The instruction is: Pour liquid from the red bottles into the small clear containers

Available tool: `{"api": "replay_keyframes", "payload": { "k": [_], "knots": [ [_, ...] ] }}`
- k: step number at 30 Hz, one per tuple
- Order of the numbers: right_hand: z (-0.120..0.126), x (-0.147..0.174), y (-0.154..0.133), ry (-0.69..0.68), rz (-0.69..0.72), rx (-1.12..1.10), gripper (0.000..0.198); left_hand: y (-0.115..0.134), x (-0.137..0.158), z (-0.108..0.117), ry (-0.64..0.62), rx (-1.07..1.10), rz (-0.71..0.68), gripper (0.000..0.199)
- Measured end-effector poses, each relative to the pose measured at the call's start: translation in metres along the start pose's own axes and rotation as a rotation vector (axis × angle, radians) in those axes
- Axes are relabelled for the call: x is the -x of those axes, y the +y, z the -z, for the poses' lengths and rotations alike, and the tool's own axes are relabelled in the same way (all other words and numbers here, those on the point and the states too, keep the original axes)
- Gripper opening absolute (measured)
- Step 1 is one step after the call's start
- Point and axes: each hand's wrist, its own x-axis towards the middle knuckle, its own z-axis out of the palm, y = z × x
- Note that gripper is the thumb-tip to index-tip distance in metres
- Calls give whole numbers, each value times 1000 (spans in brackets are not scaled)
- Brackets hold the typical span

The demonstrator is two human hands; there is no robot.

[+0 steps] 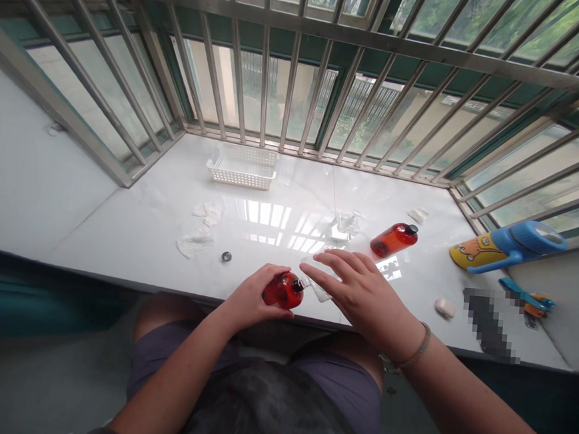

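Observation:
In my left hand [256, 293] is a small red see-through bottle [280, 292], tilted with its neck pointing right. My fingers and thumb wrap round its body. My right hand [356, 292] is just to the right of the neck, fingers stretched out and apart; its thumb is hidden. Under and beside those fingers lies a clear plastic piece [322, 293], partly covered, whose kind I cannot make out. A small dark round cap [226, 257] lies on the white counter left of the bottle. A second red bottle [388, 241], with a black cap, lies on its side beyond my right hand.
A white perforated basket [240, 176] stands at the back left. Crumpled white tissues [195, 243] lie at left, and a small clear container [346, 225] sits mid-counter. To the right are a blue-and-yellow flask [508, 246], a pale lump [445, 307] and a blurred dark object [490, 325]. Metal window bars enclose the back.

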Motion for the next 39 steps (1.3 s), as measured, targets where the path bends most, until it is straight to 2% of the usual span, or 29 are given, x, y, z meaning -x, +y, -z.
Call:
{"api": "replay_keyframes", "payload": {
  "k": [21, 39],
  "knots": [
    [12, -8, 4, -21, 63, 40, 65, 0, -2, 1, 22, 1, 22, 86],
    [21, -16, 2, 5, 114, 76, 58, -1, -1, 1, 34, 6, 36, 87]
  ]
}}
